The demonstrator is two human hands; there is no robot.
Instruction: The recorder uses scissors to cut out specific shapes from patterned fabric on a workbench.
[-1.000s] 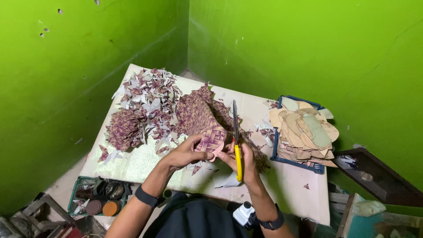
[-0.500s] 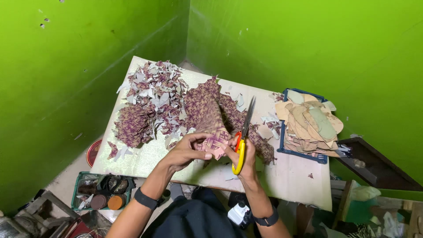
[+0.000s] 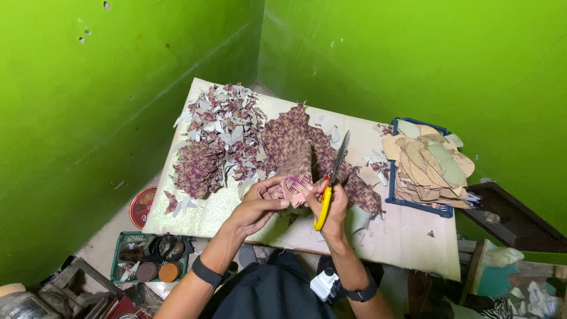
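Observation:
My left hand (image 3: 258,204) pinches a small piece of purple woven-pattern material (image 3: 293,188) over the near edge of the white board (image 3: 401,233). My right hand (image 3: 334,208) grips yellow-handled scissors (image 3: 332,180), blades pointing up and away, right beside that piece. Behind the hands lies a large sheet of the same woven material (image 3: 298,145). Farther left sits a heap of cut purple and grey scraps (image 3: 221,133).
A blue tray (image 3: 392,177) stacked with tan and pale green cut shapes sits at the board's right. A green basket (image 3: 127,241) of round tins and a red round lid (image 3: 142,207) lie on the floor at left. Green walls close the corner behind.
The view has shifted slightly. The scissors have tilted more upright beside the small piece, and both hands stay close together at the board's near edge.

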